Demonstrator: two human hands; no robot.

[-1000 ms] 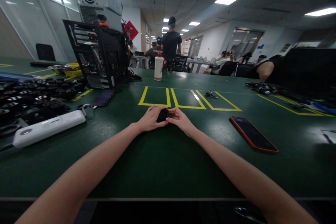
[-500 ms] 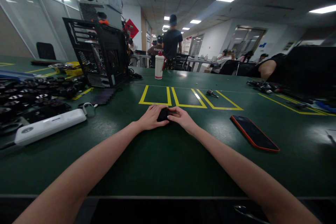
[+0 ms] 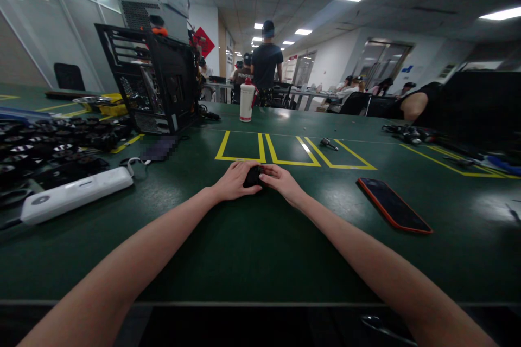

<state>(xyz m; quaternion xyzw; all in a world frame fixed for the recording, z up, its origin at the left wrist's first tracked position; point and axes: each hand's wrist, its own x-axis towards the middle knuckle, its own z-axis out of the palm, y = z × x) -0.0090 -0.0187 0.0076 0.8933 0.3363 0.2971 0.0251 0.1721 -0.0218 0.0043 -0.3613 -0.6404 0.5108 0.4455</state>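
Observation:
A small black object (image 3: 253, 176) lies between my two hands on the green table; its kind I cannot make out. My left hand (image 3: 236, 180) wraps round it from the left, with the thumb along the near side. From the right, my right hand (image 3: 280, 180) pinches at its edge with thumb and fingertips. Just beyond the hands, yellow tape outlines (image 3: 290, 163) mark the table top. In the rightmost outline sits a small dark metallic part (image 3: 329, 144).
A phone with an orange edge (image 3: 393, 204) lies to the right. On the left are a white power strip (image 3: 77, 195), a pile of black parts (image 3: 52, 143) and an open computer case (image 3: 163, 81). A white bottle (image 3: 246, 102) stands behind; people are in the background.
Both hands stay in nearly the same place round the black object, which looks slightly turned between the fingers. The view has shifted very slightly.

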